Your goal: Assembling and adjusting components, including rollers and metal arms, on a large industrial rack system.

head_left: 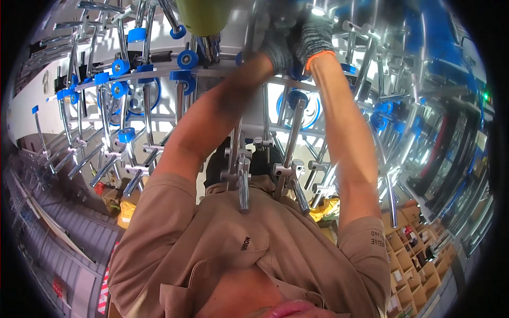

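Both of my arms reach up to the top middle of the head view, in grey knitted gloves. My left hand (278, 50) is smeared by motion and dark, and its fingers do not show clearly. Close beside it is my right hand (315, 40), its glove edged with an orange cuff. The fingers of that hand point away, and what they touch is hidden. Around the hands stand shiny metal rods, several tipped with blue rollers (187, 59). Below my right wrist, a rod (298, 124) with a blue-rimmed end slants down to a clamp (282, 170).
A yellow-green cylinder (202, 17) hangs left of my hands. Rods and clamps crowd both sides and stick out towards my chest. A divided cardboard box (419, 265) is at the lower right. Yellow bags (126, 213) lie below the rods.
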{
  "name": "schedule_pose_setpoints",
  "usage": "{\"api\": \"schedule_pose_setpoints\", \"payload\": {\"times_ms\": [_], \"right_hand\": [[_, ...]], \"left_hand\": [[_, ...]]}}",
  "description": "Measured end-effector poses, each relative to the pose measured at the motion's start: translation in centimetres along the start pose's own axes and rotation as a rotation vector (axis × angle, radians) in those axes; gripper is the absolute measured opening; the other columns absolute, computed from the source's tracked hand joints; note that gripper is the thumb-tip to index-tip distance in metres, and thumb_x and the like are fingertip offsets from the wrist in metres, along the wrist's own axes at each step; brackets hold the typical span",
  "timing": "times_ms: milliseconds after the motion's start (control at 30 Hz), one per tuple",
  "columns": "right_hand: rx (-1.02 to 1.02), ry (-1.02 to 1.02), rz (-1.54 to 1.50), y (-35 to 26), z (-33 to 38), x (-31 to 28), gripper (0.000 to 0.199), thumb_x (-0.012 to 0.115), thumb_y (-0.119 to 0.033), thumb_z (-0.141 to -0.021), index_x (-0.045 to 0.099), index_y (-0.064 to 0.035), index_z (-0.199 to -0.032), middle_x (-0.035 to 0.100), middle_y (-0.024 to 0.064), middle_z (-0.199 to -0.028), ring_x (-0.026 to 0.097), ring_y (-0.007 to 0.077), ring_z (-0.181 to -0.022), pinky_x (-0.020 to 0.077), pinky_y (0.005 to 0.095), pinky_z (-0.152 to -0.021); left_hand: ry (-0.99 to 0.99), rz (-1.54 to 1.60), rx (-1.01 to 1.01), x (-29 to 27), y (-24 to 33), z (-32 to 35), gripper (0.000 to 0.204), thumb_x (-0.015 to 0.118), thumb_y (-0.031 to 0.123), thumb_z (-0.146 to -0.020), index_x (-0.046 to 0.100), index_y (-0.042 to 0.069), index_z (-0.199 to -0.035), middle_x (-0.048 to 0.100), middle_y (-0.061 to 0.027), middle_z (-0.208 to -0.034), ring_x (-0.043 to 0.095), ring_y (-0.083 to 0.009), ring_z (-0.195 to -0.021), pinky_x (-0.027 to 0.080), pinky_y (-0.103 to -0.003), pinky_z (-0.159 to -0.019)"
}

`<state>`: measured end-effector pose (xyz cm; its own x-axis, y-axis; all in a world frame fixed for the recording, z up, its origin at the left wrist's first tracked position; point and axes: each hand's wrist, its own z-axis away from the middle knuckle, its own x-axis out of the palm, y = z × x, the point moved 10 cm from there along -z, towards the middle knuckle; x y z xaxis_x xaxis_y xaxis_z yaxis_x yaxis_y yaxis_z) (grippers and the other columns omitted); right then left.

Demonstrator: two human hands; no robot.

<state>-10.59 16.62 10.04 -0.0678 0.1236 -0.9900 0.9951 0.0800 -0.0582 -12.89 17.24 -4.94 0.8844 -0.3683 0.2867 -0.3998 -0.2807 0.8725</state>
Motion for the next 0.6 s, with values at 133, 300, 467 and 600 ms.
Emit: {"api": "schedule_pose_setpoints", "payload": {"times_ms": [133, 300, 467, 600], "right_hand": [[0.162, -0.170, -0.159, 4.9, 2.0, 2.3, 0.023, 0.061, -0.012, -0.070, 0.060, -0.0071, -0.093, 0.061, 0.0174, -0.088, 0.060, 0.0330, -0.082, 0.0482, 0.0366, -0.074], [0.294, -0.389, -0.950, 10.7, 6.2, 6.6, 0.024, 0.045, -0.002, -0.085, 0.058, -0.0046, -0.105, 0.062, 0.0082, -0.095, 0.057, 0.0150, -0.082, 0.0469, 0.0260, -0.072], [0.548, -0.334, -0.566, 16.3, 8.2, 1.3, 0.026, 0.054, -0.026, -0.088, 0.060, -0.0069, -0.105, 0.063, 0.0121, -0.084, 0.059, 0.0211, -0.076, 0.0477, 0.0325, -0.072], [0.151, -0.033, -0.264, 15.2, 6.7, 1.5, 0.027, 0.053, -0.027, -0.085, 0.060, -0.0097, -0.105, 0.061, 0.0184, -0.098, 0.056, 0.0364, -0.094, 0.0457, 0.0433, -0.082]], "left_hand": [[0.026, 0.733, -0.755, 5.8, 0.5, 1.8, 0.061, 0.046, 0.058, -0.077, 0.054, 0.012, -0.115, 0.055, -0.0110, -0.116, 0.049, -0.0292, -0.109, 0.033, -0.052, -0.094], [0.017, 0.892, -1.064, 7.8, 1.1, 2.4, 0.060, 0.047, 0.059, -0.083, 0.055, 0.005, -0.109, 0.061, -0.0103, -0.095, 0.059, -0.0221, -0.087, 0.051, -0.035, -0.071], [-0.147, 0.224, -1.068, 8.2, 0.0, 3.3, 0.032, 0.055, 0.035, -0.087, 0.054, 0.005, -0.096, 0.059, -0.0122, -0.075, 0.060, -0.0207, -0.068, 0.049, -0.035, -0.061], [-0.320, 0.193, -0.929, 9.0, -6.2, 4.0, 0.038, 0.046, 0.044, -0.088, 0.062, 0.009, -0.092, 0.061, -0.0079, -0.087, 0.058, -0.0273, -0.076, 0.045, -0.038, -0.067]]}}
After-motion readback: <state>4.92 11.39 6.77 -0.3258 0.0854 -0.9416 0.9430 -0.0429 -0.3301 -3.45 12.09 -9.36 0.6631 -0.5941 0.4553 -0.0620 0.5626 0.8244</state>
